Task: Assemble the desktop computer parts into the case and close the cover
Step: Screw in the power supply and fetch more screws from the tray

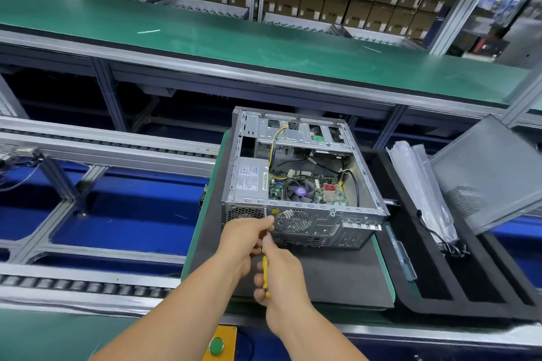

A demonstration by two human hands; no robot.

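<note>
The right hand has its grip clamped on the yellow handle of the screwdriver, while the left hand pinches the shaft close to the tip, which meets the upper edge of the rear panel of the case. The case lies on its side with the interior open upward on a dark mat on the bench, and the side cover leans well apart to its right. The case appears heavy and rigid and is best held by its steel frame edges; the exposed board inside is fragile, and the thin cover is best gripped at its folded edges.
</note>
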